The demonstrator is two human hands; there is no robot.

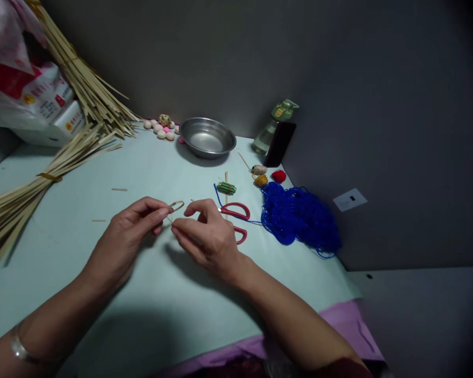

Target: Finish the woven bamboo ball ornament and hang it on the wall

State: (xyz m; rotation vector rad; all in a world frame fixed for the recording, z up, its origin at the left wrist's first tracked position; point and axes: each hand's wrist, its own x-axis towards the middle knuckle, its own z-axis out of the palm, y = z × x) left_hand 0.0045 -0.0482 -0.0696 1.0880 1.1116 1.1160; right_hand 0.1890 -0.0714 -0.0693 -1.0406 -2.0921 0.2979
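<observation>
My left hand (136, 226) pinches a small loop of bent straw strip (177, 203) between thumb and forefinger. Close beside it, my right hand (208, 231) has its thumb and a finger pressed together on a thin pale strand (169, 219) that runs back to the left fingertips. Whether the strand is thread or straw I cannot tell. Behind the right hand lie scissors with red handles (240, 211), their blades mostly hidden. A green bundle (226, 188), perhaps wound thread, rests just beyond them.
Blue cord (299, 218) is heaped at right, near red (278, 176) and yellow (260, 180) thread balls. A phone (280, 144) leans against a green bottle (265, 137). A metal bowl (207, 137) stands at the back. Straw bundles (69, 157) and tissue packs (49, 100) occupy the left.
</observation>
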